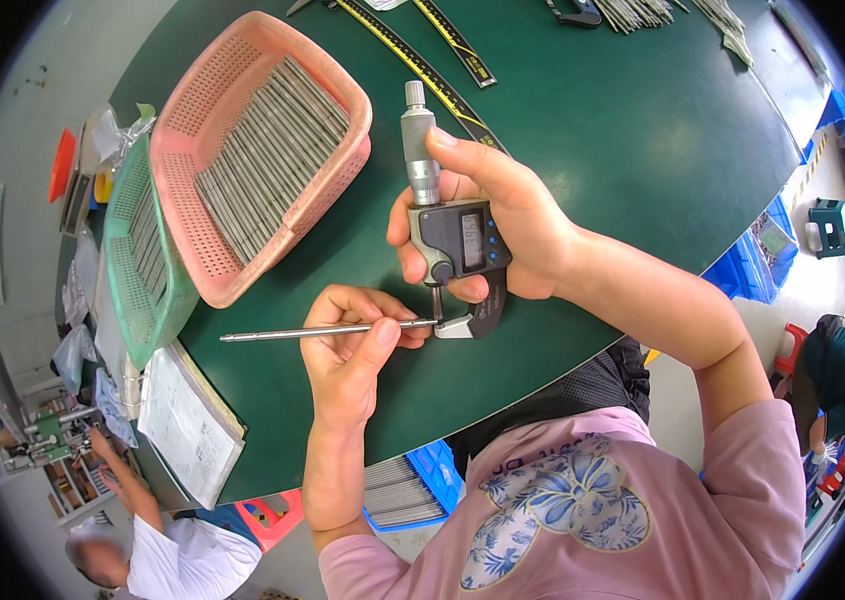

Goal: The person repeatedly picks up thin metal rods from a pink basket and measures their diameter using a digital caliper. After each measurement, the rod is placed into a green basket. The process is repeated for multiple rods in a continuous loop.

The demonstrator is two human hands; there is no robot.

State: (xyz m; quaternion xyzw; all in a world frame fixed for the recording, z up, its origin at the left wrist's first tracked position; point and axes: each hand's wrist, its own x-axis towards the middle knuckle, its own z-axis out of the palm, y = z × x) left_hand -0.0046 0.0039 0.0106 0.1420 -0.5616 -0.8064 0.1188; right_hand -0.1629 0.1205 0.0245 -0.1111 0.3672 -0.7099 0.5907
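Observation:
My right hand [508, 205] is wrapped round a digital micrometer [435, 228], with its thumb against the grey thimble at the top. The micrometer's small screen faces up, and its curved frame points down toward me. Between thumb and fingers, my left hand [353, 345] pinches a thin metal rod [273, 334] that lies nearly level. The rod's right end sits at the micrometer's jaws, between spindle and anvil; whether both faces touch it I cannot tell. Its left end sticks out free past my fingers.
A pink basket [178, 190] of metal rods stands left of my hands, beside a green basket [118, 240]. Papers in a binder [193, 425] lie nearer. Yellow-black calipers [423, 65] and more rods [633, 12] lie at the far side. Another person [188, 560] works at lower left.

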